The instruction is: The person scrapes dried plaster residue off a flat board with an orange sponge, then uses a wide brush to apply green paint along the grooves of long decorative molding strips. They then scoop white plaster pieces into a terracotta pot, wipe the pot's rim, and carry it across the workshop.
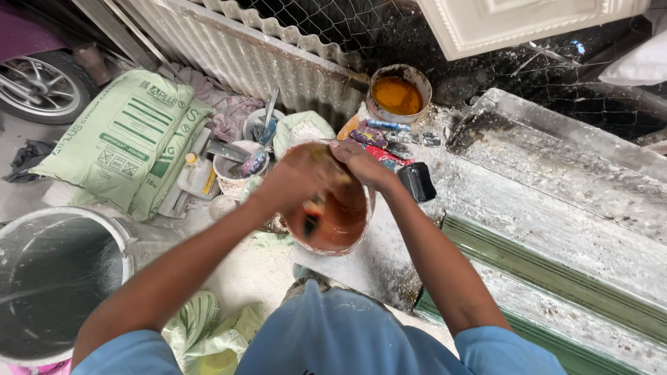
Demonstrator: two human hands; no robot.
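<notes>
Dusty floor, green-printed sacks [128, 135] at left; both hands [333, 173] clasped around orange-smeared bowl [333, 222].

This is a rough outdoor plaster and moulding workshop, set up on the ground. The landmark is the long plaster-caked casting bench [556, 201]. Left of it lie green sacks [121, 139] of powder and a large grey tub [55, 278]. Behind it stand a corrugated metal sheet [264, 62] and wire mesh [333, 21], with a finished white moulding [514, 21] above. A paint-stained tin [398, 94] and dusty tools [396, 132] crowd its near end.
</notes>
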